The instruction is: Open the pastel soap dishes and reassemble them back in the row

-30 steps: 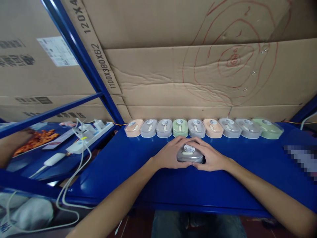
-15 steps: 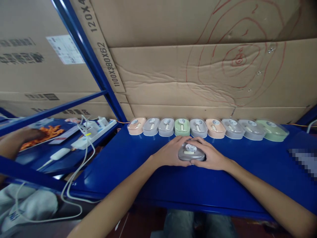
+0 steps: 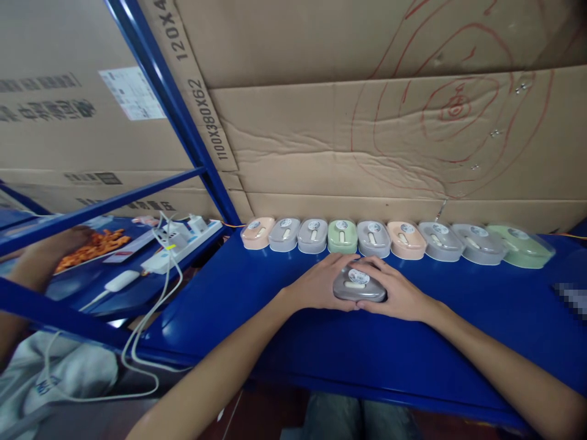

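Note:
A grey box with a clear lid (image 3: 367,289) and a round label sits between my hands over the blue tabletop (image 3: 293,348). My left hand (image 3: 323,284) wraps its left side, fingers behind and thumb in front. On the other side my right hand (image 3: 397,290) grips it the same way, and the thumbs nearly meet at the front edge. Behind it stands a row of similar lidded boxes: a green box (image 3: 342,236), grey ones such as this grey box (image 3: 373,239), and a peach box (image 3: 406,240).
A cardboard wall (image 3: 293,134) rises behind the row. To the left, past a blue metal post (image 3: 183,122), lie a white power strip (image 3: 183,244), cables and orange pieces (image 3: 96,247) with another person's hand (image 3: 76,238) at them.
The view has shifted slightly, so everything sits a little further right. Both hands keep their hold on the grey box, whose pose looks nearly the same.

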